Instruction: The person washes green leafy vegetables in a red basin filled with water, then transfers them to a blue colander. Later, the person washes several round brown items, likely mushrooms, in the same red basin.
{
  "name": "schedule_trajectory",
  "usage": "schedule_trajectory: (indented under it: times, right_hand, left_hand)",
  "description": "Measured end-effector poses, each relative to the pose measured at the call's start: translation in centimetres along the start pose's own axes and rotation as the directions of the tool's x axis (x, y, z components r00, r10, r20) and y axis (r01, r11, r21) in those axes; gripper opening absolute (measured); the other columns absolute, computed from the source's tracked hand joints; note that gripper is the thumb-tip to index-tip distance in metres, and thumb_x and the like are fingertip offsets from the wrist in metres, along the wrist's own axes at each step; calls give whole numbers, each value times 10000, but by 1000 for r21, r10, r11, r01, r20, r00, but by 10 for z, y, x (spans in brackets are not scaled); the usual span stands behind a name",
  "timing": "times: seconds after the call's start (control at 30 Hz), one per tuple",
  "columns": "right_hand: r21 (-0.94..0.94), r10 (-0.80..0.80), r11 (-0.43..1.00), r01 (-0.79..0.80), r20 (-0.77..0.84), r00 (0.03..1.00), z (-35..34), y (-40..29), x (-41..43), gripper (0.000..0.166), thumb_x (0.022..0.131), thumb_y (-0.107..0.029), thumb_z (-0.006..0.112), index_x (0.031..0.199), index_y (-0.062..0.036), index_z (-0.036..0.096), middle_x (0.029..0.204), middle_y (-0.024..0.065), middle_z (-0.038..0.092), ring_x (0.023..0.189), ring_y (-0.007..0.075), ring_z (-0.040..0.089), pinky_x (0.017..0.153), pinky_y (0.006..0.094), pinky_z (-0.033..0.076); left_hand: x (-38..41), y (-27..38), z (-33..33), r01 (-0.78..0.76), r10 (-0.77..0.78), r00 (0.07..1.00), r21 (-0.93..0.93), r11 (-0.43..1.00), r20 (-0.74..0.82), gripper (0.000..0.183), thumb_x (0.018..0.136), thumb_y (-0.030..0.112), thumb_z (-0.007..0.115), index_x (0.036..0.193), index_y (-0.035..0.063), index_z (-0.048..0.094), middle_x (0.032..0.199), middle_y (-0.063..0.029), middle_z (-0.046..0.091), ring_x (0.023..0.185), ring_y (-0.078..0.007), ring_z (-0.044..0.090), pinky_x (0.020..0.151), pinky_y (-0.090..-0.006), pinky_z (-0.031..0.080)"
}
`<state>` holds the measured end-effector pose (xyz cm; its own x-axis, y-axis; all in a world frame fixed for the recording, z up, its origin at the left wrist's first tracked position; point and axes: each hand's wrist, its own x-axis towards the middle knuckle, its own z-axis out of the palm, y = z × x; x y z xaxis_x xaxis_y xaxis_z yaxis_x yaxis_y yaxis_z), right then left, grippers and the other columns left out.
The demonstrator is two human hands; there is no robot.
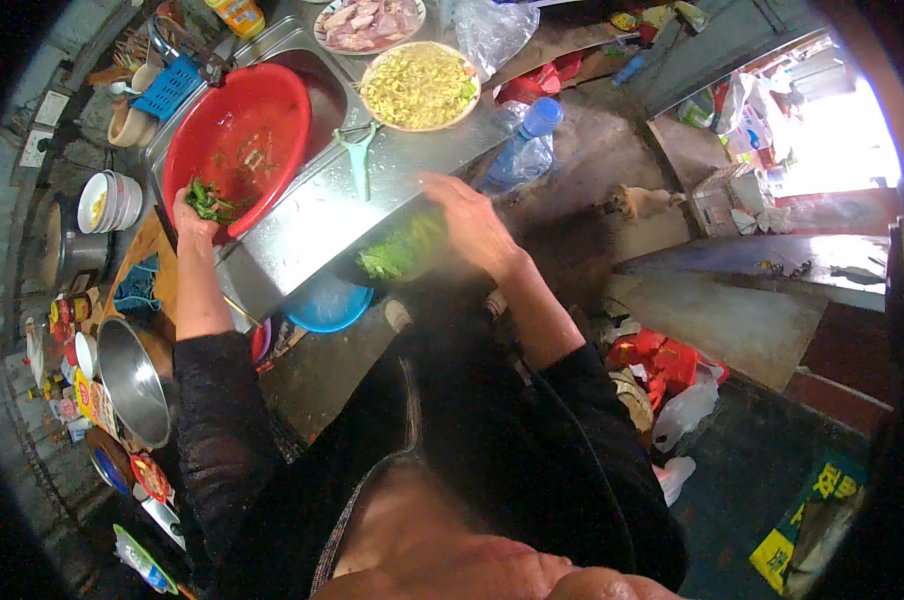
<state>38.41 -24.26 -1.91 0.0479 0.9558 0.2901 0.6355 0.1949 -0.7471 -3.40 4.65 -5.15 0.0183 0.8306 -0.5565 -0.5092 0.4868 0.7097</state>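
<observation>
My left hand grips a small bunch of green leafy vegetable at the near rim of a red plastic basin. Plant scraps lie in the basin, which sits over a steel sink. My right hand is past the counter's front edge, beside blurred green leaves. Blur hides what bears those leaves and whether my right fingers grip anything. A pale green Y-shaped peeler lies on the wet steel counter between my hands.
Behind the peeler stand a plate of yellow bean sprouts and a plate of raw meat pieces. A blue basin is below the counter. Left are stacked white bowls and a steel bowl. A large water bottle stands right.
</observation>
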Motion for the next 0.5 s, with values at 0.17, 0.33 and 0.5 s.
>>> schedule_trajectory:
  times: [0.17,0.33,0.5]
  right_hand:
    - [0,136,991,-136,-87,987,-77,50,-82,346,730,131,472,1031,13,596,1120,190,587,914,323,629,821,351,514]
    - [-115,239,961,-252,-119,964,-145,100,-167,316,712,139,482,981,19,595,974,195,621,796,326,630,715,377,511]
    - [-152,202,957,-247,-262,944,-196,127,-216,299,719,108,474,967,2,601,933,199,621,781,323,629,684,370,511]
  left_hand:
    - [-93,-28,72,-68,67,998,64,996,8,294,857,350,474,955,94,581,866,-74,595,694,-202,549,479,-310,395]
    - [-207,-117,178,136,-137,944,24,990,299,291,836,375,514,955,116,574,872,-74,616,672,-245,596,449,-344,417]
    - [-248,-241,334,218,-345,862,343,914,372,351,823,426,540,998,124,576,948,-65,616,730,-261,630,515,-371,451]
